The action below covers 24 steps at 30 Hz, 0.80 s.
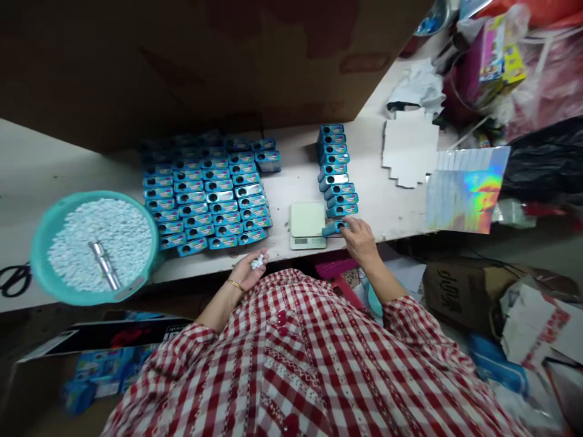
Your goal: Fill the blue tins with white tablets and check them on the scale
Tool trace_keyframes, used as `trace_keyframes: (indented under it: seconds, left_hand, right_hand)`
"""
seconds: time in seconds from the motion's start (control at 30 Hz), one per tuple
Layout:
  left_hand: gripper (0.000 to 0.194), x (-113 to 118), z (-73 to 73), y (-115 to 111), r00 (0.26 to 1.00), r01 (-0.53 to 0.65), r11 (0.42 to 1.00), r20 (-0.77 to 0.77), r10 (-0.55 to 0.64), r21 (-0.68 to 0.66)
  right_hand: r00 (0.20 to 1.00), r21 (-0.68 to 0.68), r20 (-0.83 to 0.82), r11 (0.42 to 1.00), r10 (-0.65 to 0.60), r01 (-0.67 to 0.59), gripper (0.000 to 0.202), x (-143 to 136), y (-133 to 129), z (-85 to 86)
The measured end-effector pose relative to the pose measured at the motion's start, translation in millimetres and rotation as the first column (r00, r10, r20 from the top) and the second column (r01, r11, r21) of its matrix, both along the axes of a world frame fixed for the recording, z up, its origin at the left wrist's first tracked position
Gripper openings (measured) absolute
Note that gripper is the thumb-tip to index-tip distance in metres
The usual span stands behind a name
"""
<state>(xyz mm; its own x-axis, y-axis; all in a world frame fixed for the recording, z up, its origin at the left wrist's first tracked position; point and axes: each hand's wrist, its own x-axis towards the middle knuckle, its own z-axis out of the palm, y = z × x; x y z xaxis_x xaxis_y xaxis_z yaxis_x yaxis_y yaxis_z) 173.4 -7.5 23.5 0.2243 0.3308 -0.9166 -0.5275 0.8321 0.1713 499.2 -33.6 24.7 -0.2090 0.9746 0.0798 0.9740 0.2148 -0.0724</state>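
My left hand (pixel 248 272) is cupped palm-up at the table's front edge, with a small heap of pale blue pellets (pixel 257 262) in it. My right hand (pixel 359 240) grips a small blue tin (pixel 334 229) by its right end, close beside the pale kitchen scale (pixel 308 221). The scale's plate carries nothing. Behind my right hand runs a single column of similar blue tins (pixel 342 199). Left of the scale stand several packed columns of blue tins (pixel 226 217), each with a dark round spot on top.
A turquoise basin (pixel 40 243) of pale pellets stands at the left, a metal cylinder (pixel 104 265) lying in it. Black scissors (pixel 16 283) lie beside it. A large cardboard box (pixel 204 67) blocks the back. White card (pixel 410 149) and shiny holographic sheets (pixel 469 188) lie at the right.
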Motion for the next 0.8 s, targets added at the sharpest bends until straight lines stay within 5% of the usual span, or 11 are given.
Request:
trace_keyframes:
  seconds: [0.13, 0.3, 0.43, 0.63, 0.8]
  left_hand:
    - [0.02, 10.2, 3.4, -0.2, 0.999, -0.021, 1.0, 0.029, 0.021, 0.003]
    - [0.023, 20.0, 14.3, 1.2, 0.997, -0.041, 0.998, 0.075, 0.037, 0.047]
    - [0.022, 16.6, 15.5, -3.1, 0.993, -0.04, 0.998, 0.116, 0.034, 0.051]
    - [0.03, 9.5, 3.8, -16.4, 0.986, 0.002, 1.0, 0.166, -0.004, 0.015]
    - [0.032, 5.6, 4.8, -22.7, 0.989, 0.037, 0.999, 0.146, -0.034, -0.024]
  right_hand:
    - [0.985, -0.048, -0.01, 0.984, 0.172, -0.173, 0.023, -49.4, 30.4, 10.1]
    - [0.981, -0.102, -0.035, 0.976, 0.192, -0.194, 0.025, -82.5, 57.2, -2.9]
    - [0.958, -0.089, -0.209, 0.972, 0.194, -0.216, 0.028, -111.4, 29.3, 1.5]
    - [0.87, -0.368, -0.341, 0.801, 0.356, -0.472, 0.033, -175.8, -9.1, 11.4]
    - [0.839, -0.408, -0.363, 0.74, 0.407, -0.535, 0.027, -181.5, -8.6, 6.7]
